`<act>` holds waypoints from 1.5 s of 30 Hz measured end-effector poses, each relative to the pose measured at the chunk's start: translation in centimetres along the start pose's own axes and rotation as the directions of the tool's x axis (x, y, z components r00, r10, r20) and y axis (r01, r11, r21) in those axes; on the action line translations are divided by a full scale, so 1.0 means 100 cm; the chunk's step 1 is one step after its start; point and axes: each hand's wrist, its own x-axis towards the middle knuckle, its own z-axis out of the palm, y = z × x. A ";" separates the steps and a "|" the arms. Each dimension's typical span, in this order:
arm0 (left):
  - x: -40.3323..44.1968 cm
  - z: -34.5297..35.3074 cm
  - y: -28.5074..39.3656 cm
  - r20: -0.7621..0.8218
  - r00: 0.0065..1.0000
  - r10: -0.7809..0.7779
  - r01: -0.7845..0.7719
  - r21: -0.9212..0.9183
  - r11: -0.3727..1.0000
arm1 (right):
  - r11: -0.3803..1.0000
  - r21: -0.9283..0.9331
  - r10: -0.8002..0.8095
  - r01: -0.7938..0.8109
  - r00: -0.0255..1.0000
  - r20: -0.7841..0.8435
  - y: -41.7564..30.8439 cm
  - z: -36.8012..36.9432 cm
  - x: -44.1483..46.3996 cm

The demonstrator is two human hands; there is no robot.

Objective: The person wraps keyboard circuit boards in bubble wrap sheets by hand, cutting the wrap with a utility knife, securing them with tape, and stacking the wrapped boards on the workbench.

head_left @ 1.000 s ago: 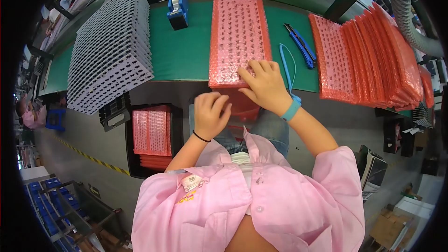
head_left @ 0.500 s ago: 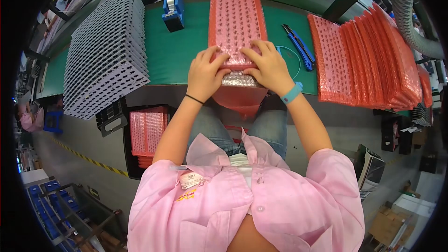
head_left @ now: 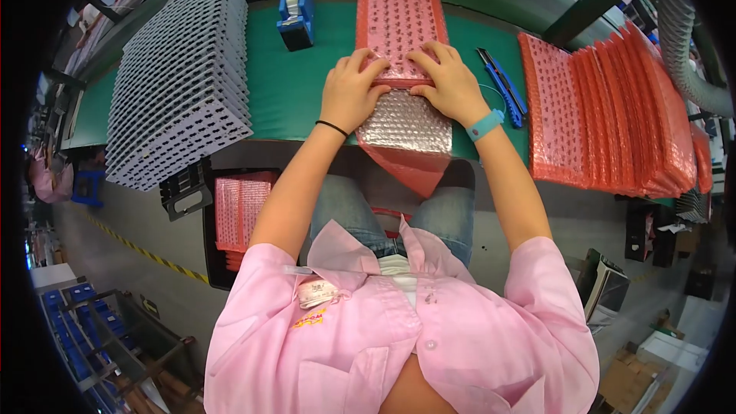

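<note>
A red bubble-wrap bag point(head_left: 399, 11) lies lengthwise on the green bench, with a dotted panel showing through its far part. Its near part is a clear, silvery stretch of bubble wrap point(head_left: 406, 126), ending in a loose red flap point(head_left: 418, 172) that hangs over the bench edge. My left hand point(head_left: 354, 90) grips the bag's left side at the panel's near end, fingers on top and thumb towards me. On the right side my right hand point(head_left: 451, 84) holds it in the same way, a blue wrist strap on that wrist.
On the left stands a tall stack of grey dotted panels point(head_left: 180, 84). Behind it is a blue tape dispenser point(head_left: 296, 15). A blue utility knife point(head_left: 502, 88) lies right of the bag, before a row of red-wrapped panels point(head_left: 606, 115). Below the bench, a black bin point(head_left: 218, 264) holds more.
Both hands have moved away from me along the bag. Much more of the silvery bubble wrap and the red flap now shows on my side of them.
</note>
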 end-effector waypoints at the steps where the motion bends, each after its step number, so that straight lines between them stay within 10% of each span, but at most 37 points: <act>1: 0.002 -0.003 0.000 -0.029 1.000 0.012 -0.011 0.040 0.999 | 0.998 -0.057 -0.034 0.031 0.998 -0.056 -0.004 0.001 0.002; 5: -0.030 -0.029 0.030 -0.045 0.999 0.029 -0.026 0.058 0.998 | 0.988 -0.114 -0.119 0.104 0.983 -0.138 -0.037 -0.026 -0.025; 9: -0.085 -0.041 0.064 0.105 0.952 0.288 -0.285 -0.041 0.958 | 0.815 0.575 -0.177 0.074 0.976 0.126 -0.059 -0.046 -0.099; 13: -0.110 -0.020 0.081 0.166 0.946 0.277 -0.275 -0.035 0.961 | 0.948 0.283 0.071 -0.143 0.965 0.252 -0.071 -0.020 -0.153; 17: -0.123 0.006 0.089 0.636 0.760 0.134 -0.250 0.096 0.964 | 0.568 0.419 0.303 -0.708 0.654 0.693 -0.061 0.013 -0.191; 19: -0.139 0.025 0.088 0.687 0.719 0.107 -0.245 0.106 0.964 | 0.688 0.376 0.091 -0.620 0.588 0.804 -0.074 0.044 -0.218; 22: -0.168 0.042 0.073 0.799 0.602 -0.011 -0.221 0.180 0.959 | 0.791 0.305 0.105 -0.530 0.609 0.786 -0.105 0.055 -0.230; 25: -0.193 0.054 0.024 0.875 0.461 -0.148 -0.203 0.266 0.942 | 0.394 0.438 0.330 -0.808 0.569 0.753 -0.095 0.073 -0.238; 27: -0.210 0.064 -0.003 0.906 0.350 -0.238 -0.199 0.320 0.926 | 0.158 0.371 0.710 -0.915 0.367 0.601 -0.072 0.074 -0.236; 31: -0.193 0.041 0.000 0.883 0.249 -0.399 -0.032 0.419 0.907 | 0.397 -0.060 0.836 -0.916 0.334 0.435 -0.010 0.064 -0.250; 32: -0.189 0.039 0.000 0.867 0.215 -0.450 0.025 0.456 0.890 | 0.425 -0.173 0.855 -0.889 0.332 0.398 -0.003 0.056 -0.249; 37: -0.229 0.070 0.012 0.950 0.195 -0.245 0.059 0.238 0.970 | 0.568 0.444 0.406 -0.694 0.705 0.582 -0.027 0.079 -0.225; 40: -0.270 0.086 0.029 0.922 0.336 -0.194 -0.088 0.235 0.968 | 0.431 0.490 0.110 -0.758 0.583 0.805 -0.028 0.111 -0.215; 42: -0.286 0.090 0.033 0.877 0.464 -0.126 -0.250 0.266 0.931 | -0.198 0.699 0.142 -0.687 0.686 0.714 0.013 0.206 -0.229; 45: -0.273 0.091 0.033 0.926 0.361 -0.112 -0.264 0.216 0.940 | -0.881 0.474 0.326 -0.011 0.710 0.624 0.068 0.289 -0.211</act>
